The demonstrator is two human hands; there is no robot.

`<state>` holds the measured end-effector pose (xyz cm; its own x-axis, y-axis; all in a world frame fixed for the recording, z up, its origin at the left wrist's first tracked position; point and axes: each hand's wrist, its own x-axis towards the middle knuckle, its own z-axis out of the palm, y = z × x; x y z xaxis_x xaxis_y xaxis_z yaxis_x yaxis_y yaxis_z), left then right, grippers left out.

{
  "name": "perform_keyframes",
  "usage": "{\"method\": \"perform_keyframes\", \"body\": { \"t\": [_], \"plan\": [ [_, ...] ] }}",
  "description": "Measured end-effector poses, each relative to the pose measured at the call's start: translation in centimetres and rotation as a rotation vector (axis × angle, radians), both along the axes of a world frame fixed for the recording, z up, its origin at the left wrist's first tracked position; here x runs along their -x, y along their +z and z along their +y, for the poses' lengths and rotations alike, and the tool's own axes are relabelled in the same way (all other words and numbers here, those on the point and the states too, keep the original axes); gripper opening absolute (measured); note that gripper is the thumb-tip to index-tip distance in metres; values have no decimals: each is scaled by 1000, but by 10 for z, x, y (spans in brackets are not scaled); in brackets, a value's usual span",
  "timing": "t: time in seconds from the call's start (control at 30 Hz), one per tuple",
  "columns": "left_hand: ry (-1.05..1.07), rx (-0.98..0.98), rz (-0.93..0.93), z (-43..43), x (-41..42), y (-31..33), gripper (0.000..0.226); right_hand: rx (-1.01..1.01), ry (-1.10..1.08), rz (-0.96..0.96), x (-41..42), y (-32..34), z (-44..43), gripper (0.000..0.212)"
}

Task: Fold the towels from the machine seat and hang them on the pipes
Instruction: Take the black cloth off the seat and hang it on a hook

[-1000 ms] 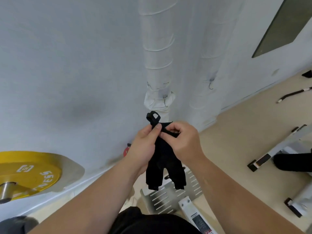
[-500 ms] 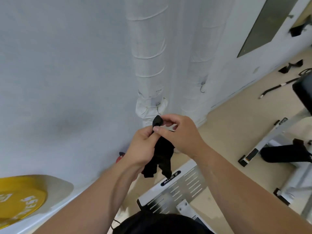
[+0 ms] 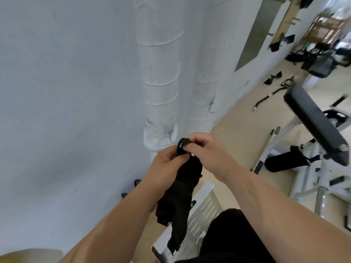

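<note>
While pinched at its top loop, one black towel (image 3: 180, 194) hangs between two hands: left hand (image 3: 167, 168) clenched around the upper cloth, right hand (image 3: 205, 150) gripping the loop. Just beyond, two white wrapped pipes (image 3: 161, 73), upright against the wall. Far right, one black padded seat (image 3: 315, 122).

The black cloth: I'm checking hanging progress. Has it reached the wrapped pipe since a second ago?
No. The black cloth remains in both hands, below the wrapped pipe, its loop beside the pipe's base.

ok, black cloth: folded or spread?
Bunched, not spread: black cloth hangs in a narrow bundle, top pinched by left hand and right hand.
</note>
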<state>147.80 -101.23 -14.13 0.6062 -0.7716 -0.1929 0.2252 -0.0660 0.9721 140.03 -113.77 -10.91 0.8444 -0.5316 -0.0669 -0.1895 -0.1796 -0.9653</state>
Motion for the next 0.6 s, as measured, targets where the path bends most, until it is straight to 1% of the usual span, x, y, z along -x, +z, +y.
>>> {"method": "perform_keyframes", "body": {
  "t": [0.13, 0.23, 0.4, 0.47, 0.53, 0.6],
  "plan": [
    [37, 25, 12, -16, -2, -5, 8, 14, 0, 29, 1, 0, -16, 18],
    [43, 73, 18, -32, -4, -5, 11, 51, -4, 45, -2, -5, -33, 20],
    [126, 44, -161, -78, -12, -9, 12, 74, 7, -28, -5, -13, -78, 22],
    [150, 22, -196, -103, -14, -15, 16, 95, 35, -60, -7, -21, -104, 21],
    [168, 29, -159, -131, -15, -22, 21, 66, 65, -89, -8, -34, -135, 17],
    [175, 57, -71, -163, -14, -30, 22, -6, 102, -93, -9, -51, -171, 13]
  ]
}}
